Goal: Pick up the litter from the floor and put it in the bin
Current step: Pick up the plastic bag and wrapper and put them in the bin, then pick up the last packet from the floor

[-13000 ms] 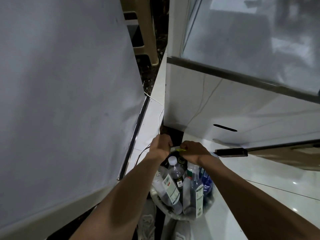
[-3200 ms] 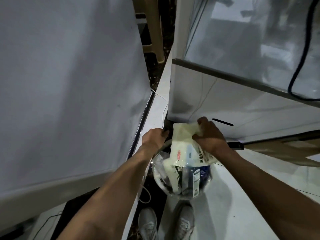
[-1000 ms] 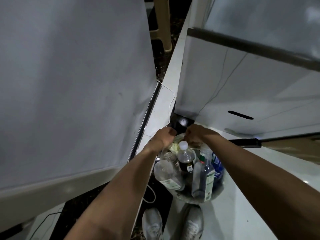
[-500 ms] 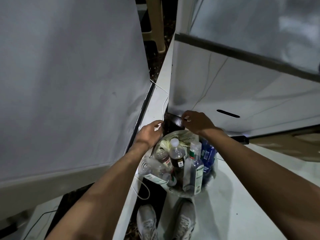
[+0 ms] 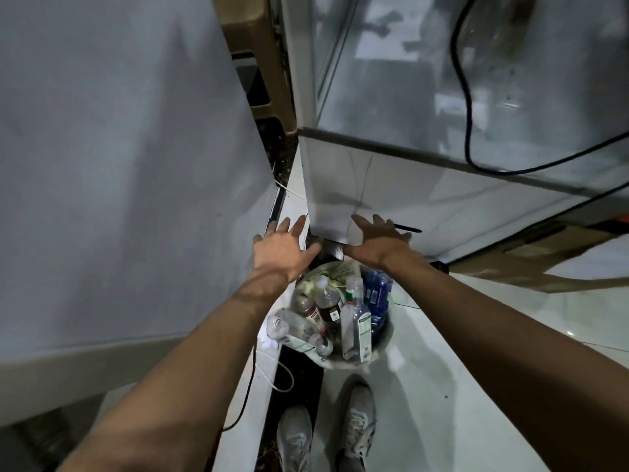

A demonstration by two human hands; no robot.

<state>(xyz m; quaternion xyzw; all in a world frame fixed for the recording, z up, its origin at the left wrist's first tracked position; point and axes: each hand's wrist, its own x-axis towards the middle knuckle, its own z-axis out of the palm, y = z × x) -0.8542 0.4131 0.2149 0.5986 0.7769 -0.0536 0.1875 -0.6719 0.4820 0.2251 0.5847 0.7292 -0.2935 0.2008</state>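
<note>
Both hands hang spread and empty above the bin: the left hand (image 5: 282,248) has its fingers straight and fanned toward the pale wall on that side, the right hand (image 5: 379,238) reaches forward with its fingers splayed in front of the white cabinet (image 5: 391,195), and neither touches anything that can be made out. Just below and between the wrists stands the bin (image 5: 383,350), round and pale at the rim, set on the white floor (image 5: 442,386) close to the cabinet's corner and right in front of the person's grey shoes (image 5: 357,424). It is packed full of litter: a clear plastic bottle (image 5: 289,327) lying tilted over the left edge with its open mouth outward, a dark bottle (image 5: 330,310) with a white cap standing upright in the middle, a tall clear bottle (image 5: 355,330) with a green and white label on the near side, blue bottles (image 5: 376,298) at the right, and a crumpled pale yellow wrapper (image 5: 340,270) at the far side. Labels carry print, but the lettering is too small and dim to read. A thin white cord (image 5: 275,376) loops on the floor left of the bin, and a black cable (image 5: 466,107) hangs across the glass above the cabinet
</note>
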